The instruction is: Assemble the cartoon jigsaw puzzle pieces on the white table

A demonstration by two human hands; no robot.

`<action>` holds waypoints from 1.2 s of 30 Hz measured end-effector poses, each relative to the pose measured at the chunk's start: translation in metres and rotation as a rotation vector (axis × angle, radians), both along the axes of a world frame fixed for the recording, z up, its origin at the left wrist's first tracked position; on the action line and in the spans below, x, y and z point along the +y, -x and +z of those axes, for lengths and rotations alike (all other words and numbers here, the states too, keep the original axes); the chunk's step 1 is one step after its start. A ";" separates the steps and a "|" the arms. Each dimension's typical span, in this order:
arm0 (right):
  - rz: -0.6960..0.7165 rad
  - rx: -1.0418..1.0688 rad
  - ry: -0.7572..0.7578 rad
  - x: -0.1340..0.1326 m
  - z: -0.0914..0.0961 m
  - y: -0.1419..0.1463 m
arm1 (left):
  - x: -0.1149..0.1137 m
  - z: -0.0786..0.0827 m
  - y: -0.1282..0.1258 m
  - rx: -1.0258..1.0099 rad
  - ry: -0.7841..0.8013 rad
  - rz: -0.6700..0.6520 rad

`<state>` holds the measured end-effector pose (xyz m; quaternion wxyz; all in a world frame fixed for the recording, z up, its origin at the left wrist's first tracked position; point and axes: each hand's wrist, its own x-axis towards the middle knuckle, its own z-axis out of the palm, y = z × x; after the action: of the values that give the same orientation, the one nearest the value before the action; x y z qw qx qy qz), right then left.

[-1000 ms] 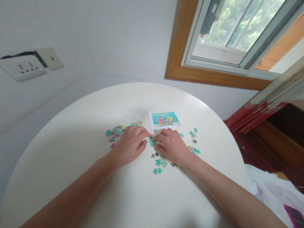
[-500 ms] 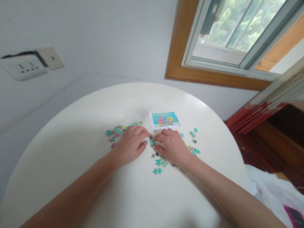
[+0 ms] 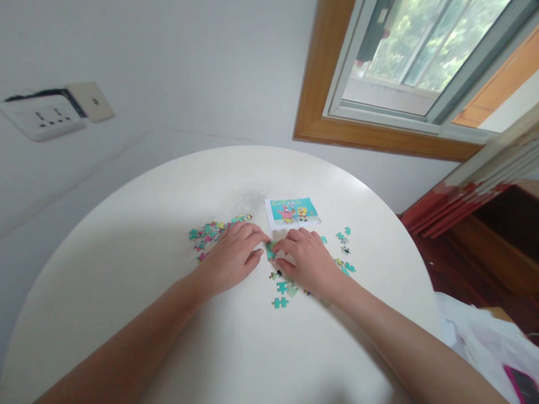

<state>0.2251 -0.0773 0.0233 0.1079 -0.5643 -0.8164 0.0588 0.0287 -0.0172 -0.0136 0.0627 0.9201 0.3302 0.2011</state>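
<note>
On the white table point(image 3: 229, 354), a teal jigsaw piece section point(image 3: 270, 250) lies between my two hands. The index fingertip of my left hand point(image 3: 239, 254) is at its upper left edge; the thumb is apart from that finger, with bare table showing between them. My right hand point(image 3: 306, 256) is bent over the section's right side, finger and thumb closed on it; its palm hides other pieces. Beyond the hands lies a picture card point(image 3: 293, 213) with cartoon figures on teal. A pile of mixed jigsaw pieces point(image 3: 206, 235) is partly covered by my left hand.
Loose teal pieces point(image 3: 281, 302) lie in front of my right hand, and more pieces point(image 3: 347, 266) are scattered to its right. A wall socket point(image 3: 46, 117) is at the left. A window frame point(image 3: 386, 138) and a red-and-white curtain point(image 3: 446, 199) are beyond the table.
Both hands stay almost in place around the teal jigsaw section. The right fingers have shifted very slightly; the other pieces and the card have not visibly moved.
</note>
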 end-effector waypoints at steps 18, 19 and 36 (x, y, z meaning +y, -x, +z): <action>0.030 -0.052 0.030 -0.001 0.005 -0.002 | -0.002 0.004 -0.001 -0.006 0.021 -0.001; 0.028 -0.049 0.031 -0.001 0.005 -0.002 | -0.002 0.004 -0.001 0.002 0.020 0.001; 0.369 0.129 0.208 -0.007 0.015 -0.034 | -0.001 0.002 -0.002 -0.011 0.017 -0.001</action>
<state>0.2592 -0.0841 0.0380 0.0885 -0.4084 -0.8869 0.1972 0.0308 -0.0183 -0.0116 0.0726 0.9186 0.3310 0.2032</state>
